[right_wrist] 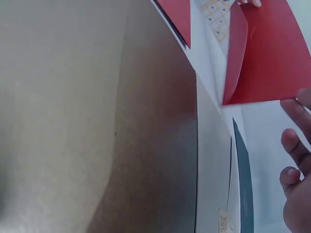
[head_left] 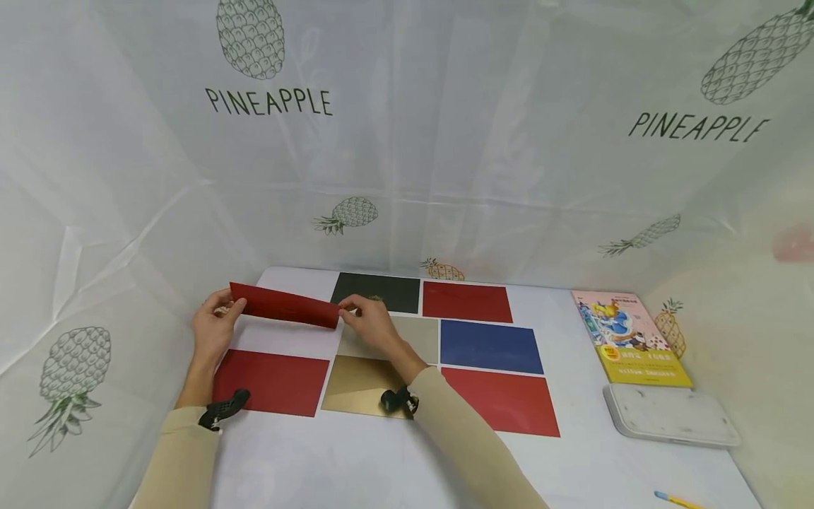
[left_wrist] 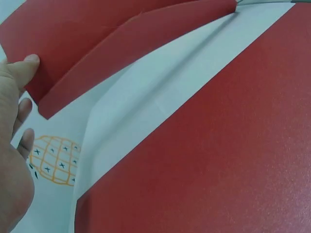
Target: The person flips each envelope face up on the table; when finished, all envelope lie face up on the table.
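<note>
Between both hands a red paper sheet (head_left: pixel 286 307) is held up above the table, with a creased strip along its lower edge (left_wrist: pixel 92 77). My left hand (head_left: pixel 213 322) pinches its left end, thumb on the near face. At the other end, my right hand (head_left: pixel 370 322) pinches the right corner with thumb and index finger; the remaining fingers (right_wrist: pixel 291 141) are loosely bent. Below the held sheet lies a flat red sheet (head_left: pixel 273 382). A gold sheet (head_left: pixel 356 385) and a beige sheet (head_left: pixel 420 336) lie under my right arm, partly hidden by it.
Behind the right hand lies a dark green sheet (head_left: pixel 388 293). Further right are a red sheet (head_left: pixel 467 302), a blue sheet (head_left: pixel 490 346) and another red one. A picture book (head_left: pixel 626 339), a pale case (head_left: pixel 670 416) and a pen (head_left: pixel 677 500) occupy the right side.
</note>
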Tool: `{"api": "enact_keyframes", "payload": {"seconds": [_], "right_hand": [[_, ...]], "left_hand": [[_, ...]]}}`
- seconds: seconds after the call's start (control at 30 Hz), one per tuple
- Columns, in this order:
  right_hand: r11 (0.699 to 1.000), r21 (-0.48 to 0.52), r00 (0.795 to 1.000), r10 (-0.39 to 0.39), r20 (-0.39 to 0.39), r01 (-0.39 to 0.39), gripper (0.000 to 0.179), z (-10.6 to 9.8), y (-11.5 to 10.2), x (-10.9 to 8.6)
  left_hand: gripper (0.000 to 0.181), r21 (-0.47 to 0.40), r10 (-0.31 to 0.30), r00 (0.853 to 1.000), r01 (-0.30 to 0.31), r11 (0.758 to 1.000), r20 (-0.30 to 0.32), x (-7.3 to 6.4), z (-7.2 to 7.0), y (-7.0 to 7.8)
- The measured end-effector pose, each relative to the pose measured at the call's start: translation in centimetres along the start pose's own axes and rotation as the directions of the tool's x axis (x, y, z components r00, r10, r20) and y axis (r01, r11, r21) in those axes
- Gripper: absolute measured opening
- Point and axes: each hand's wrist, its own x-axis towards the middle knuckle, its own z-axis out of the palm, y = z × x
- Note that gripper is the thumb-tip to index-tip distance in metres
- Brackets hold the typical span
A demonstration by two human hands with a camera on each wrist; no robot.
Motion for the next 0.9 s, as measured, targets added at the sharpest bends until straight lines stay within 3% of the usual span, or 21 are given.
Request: {"api": "enact_keyframes", "payload": {"seconds": [0.13, 0.27, 0.43, 0.53, 0.63, 0.73, 0.9], "right_hand": [[0.998, 0.043, 0.999, 0.044, -0.006, -0.044, 0.017, 0.3, 0.1, 0.0], [0.992, 0.054, 0.993, 0.112, 0.037, -0.114, 0.024, 0.7, 0.3, 0.0], [0.987, 0.016, 0.982, 0.156, 0.109, -0.159, 0.039, 1.5, 1.0, -0.1], [0.986, -0.005, 0.979, 0.167, 0.120, -0.168, 0.045, 1.9, 1.2, -0.1], [0.985, -0.025, 0.977, 0.174, 0.124, -0.172, 0.050, 1.9, 1.2, 0.0], [0.985, -0.071, 0.977, 0.167, 0.135, -0.158, 0.057, 2.1, 1.4, 0.3], [0.975, -0.192, 0.979, 0.143, 0.144, -0.115, 0.070, 2.6, 1.6, 0.6]], "left_hand": [[0.042, 0.024, 0.016, 0.999, -0.017, 1.000, 0.037, 0.2, 0.1, -0.6], [0.054, 0.113, 0.033, 0.990, -0.048, 0.992, 0.135, 0.3, 0.1, -2.0], [0.060, 0.168, 0.066, 0.959, -0.116, 0.979, 0.274, 0.4, 0.0, -3.2], [0.074, 0.241, 0.024, 0.941, -0.111, 0.964, 0.337, 0.3, -0.1, -3.0], [0.096, 0.314, -0.035, 0.909, -0.107, 0.943, 0.415, 0.2, -0.2, -2.6], [0.106, 0.351, -0.049, 0.885, -0.132, 0.927, 0.463, 0.0, -0.2, -2.5], [0.100, 0.405, -0.046, 0.887, -0.163, 0.900, 0.459, -0.1, 0.1, -2.9]]}}
